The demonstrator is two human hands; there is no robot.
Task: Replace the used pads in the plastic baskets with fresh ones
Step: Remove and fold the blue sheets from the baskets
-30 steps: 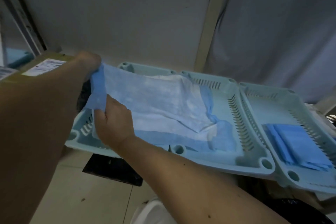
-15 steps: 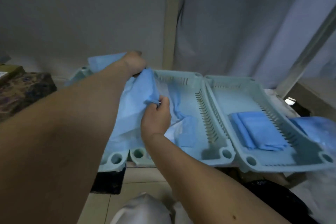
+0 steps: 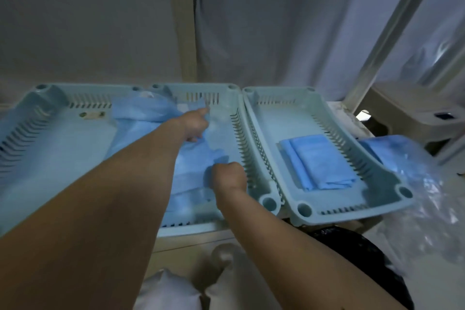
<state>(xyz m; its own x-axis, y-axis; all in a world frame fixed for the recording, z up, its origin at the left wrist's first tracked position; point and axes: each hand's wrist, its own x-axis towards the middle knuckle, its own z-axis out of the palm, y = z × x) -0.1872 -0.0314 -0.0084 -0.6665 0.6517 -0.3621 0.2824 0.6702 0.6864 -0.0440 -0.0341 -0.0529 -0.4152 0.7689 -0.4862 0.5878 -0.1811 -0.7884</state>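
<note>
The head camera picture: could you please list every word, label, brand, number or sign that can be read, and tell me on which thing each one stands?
There is no readable text in this picture.
Left basket: two small marks on its floor near the back wall, too blurred to tell whether they are text.
Middle basket, right basket, unfolded pad and folded pad: no lettering visible.

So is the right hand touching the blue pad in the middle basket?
Touching. The head view shows the right hand closed on the near edge of the blue pad, with no gap between them.
</note>
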